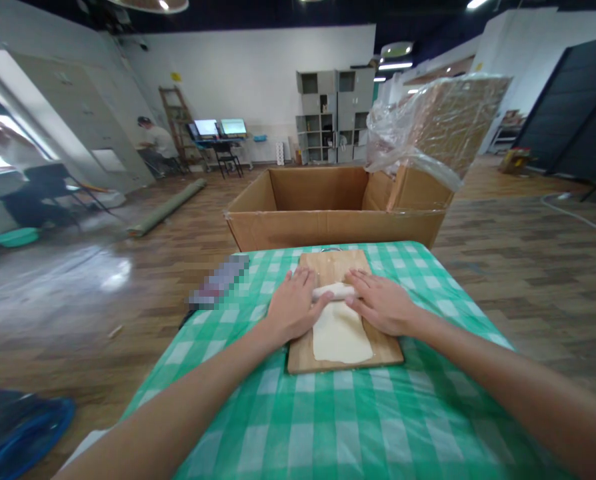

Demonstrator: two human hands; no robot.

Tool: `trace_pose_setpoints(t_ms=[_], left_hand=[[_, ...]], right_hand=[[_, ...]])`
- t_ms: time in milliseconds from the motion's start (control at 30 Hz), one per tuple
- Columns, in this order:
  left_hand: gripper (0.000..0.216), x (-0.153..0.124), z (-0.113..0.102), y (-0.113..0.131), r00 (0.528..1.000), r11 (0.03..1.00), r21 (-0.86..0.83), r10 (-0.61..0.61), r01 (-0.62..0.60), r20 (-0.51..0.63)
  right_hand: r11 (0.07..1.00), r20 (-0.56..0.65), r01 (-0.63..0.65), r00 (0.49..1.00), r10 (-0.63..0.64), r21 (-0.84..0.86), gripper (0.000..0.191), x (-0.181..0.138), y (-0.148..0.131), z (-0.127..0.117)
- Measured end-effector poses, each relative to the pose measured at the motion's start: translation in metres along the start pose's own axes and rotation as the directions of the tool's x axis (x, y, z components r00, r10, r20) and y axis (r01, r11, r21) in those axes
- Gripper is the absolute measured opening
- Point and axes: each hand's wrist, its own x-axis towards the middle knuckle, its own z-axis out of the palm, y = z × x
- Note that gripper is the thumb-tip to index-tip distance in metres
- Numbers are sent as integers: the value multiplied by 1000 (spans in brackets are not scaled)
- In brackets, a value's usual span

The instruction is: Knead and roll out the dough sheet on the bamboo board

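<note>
A pale sheet of dough (341, 337) lies on a wooden cutting board (298, 360). Across its far end runs a whitish roll that looks like the dough's own rolled-up edge. My left hand (294, 303) is at the roll's left end, thumb on the near side and fingers stretched past it. At the right end my right hand (382, 303) mirrors this, its thumb against the near side of the roll. Both hands are closed lightly about the roll's ends, which they partly hide. Beyond the roll, bare wood shows.
A green-and-white checked cloth (278, 427) covers the table. A pixelated flat object (221, 283) lies at its left edge. Beyond the far edge stands a large open cardboard box (328, 227). Blue plastic (28, 427) is low at left. A person (158, 143) sits far back.
</note>
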Motion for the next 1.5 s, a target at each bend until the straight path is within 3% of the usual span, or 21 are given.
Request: trace_pose_setpoints(t_ms=[233,433,533,633,733,833,1000,1133,1267,1500], left_hand=[[83,-53,-12,18,997,994,-75,71,-74,-42],[84,-84,-30,27,991,988,-90,130,-128,19],[83,-86,-33,26,990,987,-92,136,-132,40],[78,-80,-31,25,990,988,-91,130,-125,48],[76,-74,-29,25,992,990,-79,118,-115,44],[72,-64,-30,24,992,992,-75,104,-99,65],[64,-25,-24,17,983,996,-91,8,9,183],[68,-9,-10,13,993,997,-33,-61,65,101],[72,-30,-8,17,998,999,-39,-16,18,53],[78,-82,-24,35,997,997,-24,77,-77,11]], right_hand=[[995,-13,88,996,-89,-49,88,-60,-28,-5],[992,-23,127,992,-126,15,91,-93,-50,-16],[994,-21,49,999,-47,99,73,-80,-44,-27],[989,-61,-39,997,48,141,62,-42,-25,-29],[998,-57,-5,998,9,58,60,-5,-7,-18],[998,-34,62,998,-62,-13,60,10,0,-2],[990,-22,115,993,-117,-78,62,3,-3,9],[992,-30,73,997,-76,-107,66,-7,-12,7],[993,-44,63,997,-68,-96,67,-21,-27,3],[992,-35,124,992,-124,-5,70,-59,-50,-2]])
